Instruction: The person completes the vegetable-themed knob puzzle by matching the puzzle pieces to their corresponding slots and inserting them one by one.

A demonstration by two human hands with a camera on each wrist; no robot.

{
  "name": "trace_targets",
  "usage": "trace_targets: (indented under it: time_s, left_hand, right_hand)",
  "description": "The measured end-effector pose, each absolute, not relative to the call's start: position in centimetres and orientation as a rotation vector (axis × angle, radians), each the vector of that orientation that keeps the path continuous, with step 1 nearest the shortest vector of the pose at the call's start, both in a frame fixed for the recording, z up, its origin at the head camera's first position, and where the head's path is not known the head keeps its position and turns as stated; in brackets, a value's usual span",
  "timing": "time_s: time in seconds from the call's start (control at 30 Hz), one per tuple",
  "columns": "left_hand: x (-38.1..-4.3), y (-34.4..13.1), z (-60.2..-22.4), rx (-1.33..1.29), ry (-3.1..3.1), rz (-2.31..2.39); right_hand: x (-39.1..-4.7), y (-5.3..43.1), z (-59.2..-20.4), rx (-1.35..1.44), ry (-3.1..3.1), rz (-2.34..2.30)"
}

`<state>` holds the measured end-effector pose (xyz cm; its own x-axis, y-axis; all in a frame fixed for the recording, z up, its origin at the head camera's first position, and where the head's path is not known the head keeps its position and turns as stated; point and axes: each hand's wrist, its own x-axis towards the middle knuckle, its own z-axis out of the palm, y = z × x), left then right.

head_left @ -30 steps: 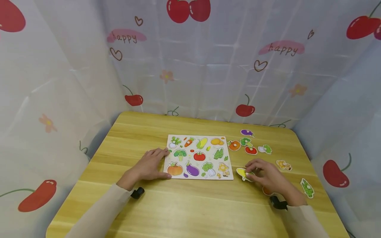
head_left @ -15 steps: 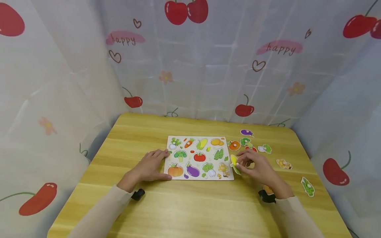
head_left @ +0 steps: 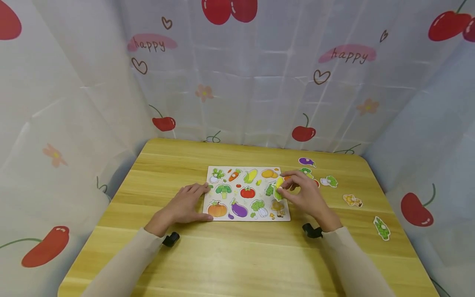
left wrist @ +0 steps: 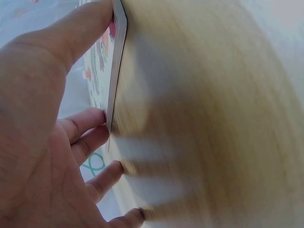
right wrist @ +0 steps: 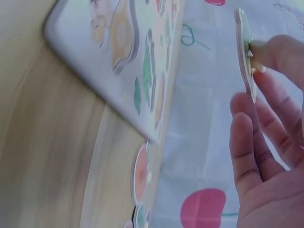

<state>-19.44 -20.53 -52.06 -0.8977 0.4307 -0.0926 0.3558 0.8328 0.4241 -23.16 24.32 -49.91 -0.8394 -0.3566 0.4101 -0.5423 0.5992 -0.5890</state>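
Note:
In the head view a vegetable puzzle board (head_left: 262,194) lies flat on the table. My left hand (head_left: 185,205) rests at its left side, thumb on the near-left corner. The left wrist view shows the thumb (left wrist: 71,35) and two fingers against the board's edge, the other fingertips down on the tabletop. Thumb and fingers of my right hand (head_left: 306,196) pinch a yellow-and-green corn piece (head_left: 278,191) by its small knob. It is held above the board's right side, overlapping the pea picture. In the right wrist view the corn piece (right wrist: 243,52) is seen edge-on, raised.
Loose pieces lie right of the board: an eggplant (head_left: 306,161), a bok choy (head_left: 329,181), mushrooms (head_left: 352,200) and green peas (head_left: 382,228). A broccoli (head_left: 306,172) is partly behind my right hand. A printed curtain (head_left: 245,103) hangs behind the table (head_left: 222,255).
My right hand has carried the corn piece left and away from me, from the table beside the board to above its right side, turning it upright. My left hand stays put.

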Motion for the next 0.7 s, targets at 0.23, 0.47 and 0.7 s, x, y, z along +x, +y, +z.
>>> trace_targets:
  time_s: [0.23, 0.47, 0.7]
  left_hand:
    - [-19.5, -20.6, -51.9, 0.598, 2.832, 0.593]
    - [-19.4, -20.6, -52.1, 0.61, 2.835, 0.609]
    - [-19.3, -20.6, -52.0, 0.615, 2.832, 0.61]
  right_hand:
    - [-24.5, 22.0, -50.3, 0.696, -2.549, 1.119]
    - [-25.5, 19.7, -50.6, 0.616, -2.583, 1.108]
    - [-26.6, 17.6, -50.7, 0.535, -2.661, 1.082]
